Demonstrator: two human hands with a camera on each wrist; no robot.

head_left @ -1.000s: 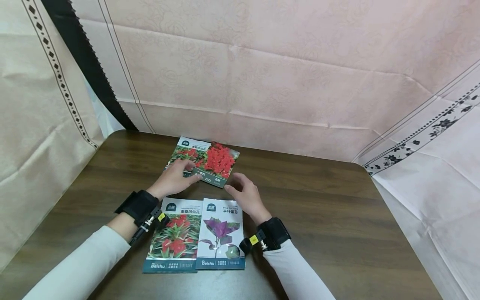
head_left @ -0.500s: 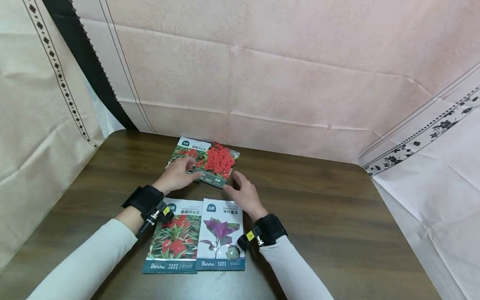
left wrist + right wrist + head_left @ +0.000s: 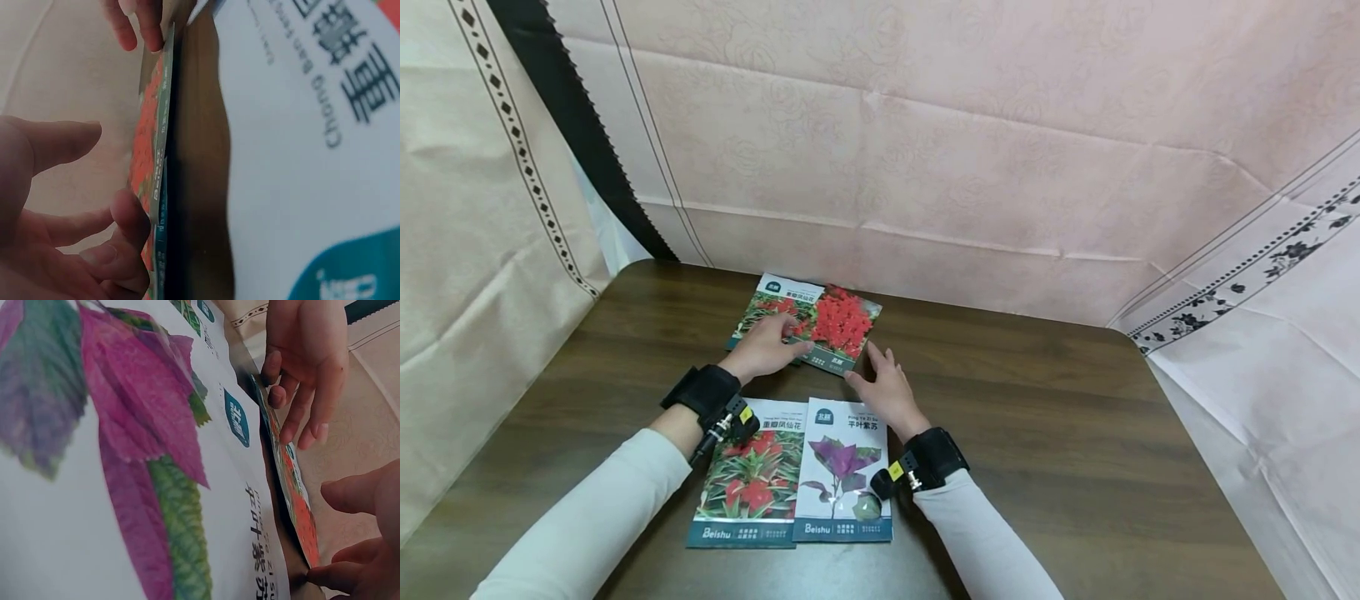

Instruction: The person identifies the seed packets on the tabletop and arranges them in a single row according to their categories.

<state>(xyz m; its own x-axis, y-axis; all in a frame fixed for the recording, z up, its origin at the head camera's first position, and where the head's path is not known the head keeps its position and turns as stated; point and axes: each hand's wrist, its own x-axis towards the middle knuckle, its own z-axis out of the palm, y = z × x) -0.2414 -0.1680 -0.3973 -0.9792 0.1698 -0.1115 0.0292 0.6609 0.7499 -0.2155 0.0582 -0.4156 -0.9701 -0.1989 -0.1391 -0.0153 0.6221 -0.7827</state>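
Two flower seed packets lie overlapping near the table's far edge. The red-flowered packet (image 3: 841, 323) is tilted and covers part of the left packet (image 3: 790, 288), which has a white top. My left hand (image 3: 763, 346) is over their lower left part, thumb held away from the bent fingers, some of which touch the packets in the left wrist view. At the red-flowered packet's lower right corner, my right hand (image 3: 891, 392) touches the edge with its fingertips, thumb apart. Closer to me lie a red balsam packet (image 3: 752, 483) and a purple-leaf packet (image 3: 842, 475), side by side.
The brown wooden table (image 3: 1037, 433) has rounded far corners. Behind it hangs a pale patterned cloth (image 3: 962, 167), with more cloth at both sides. Black straps with small cameras sit on both wrists, above the near packets.
My left hand has shifted a little to the right over the far packets. The right hand has drawn slightly left, toward the red-flowered packet's corner. The packets look still.
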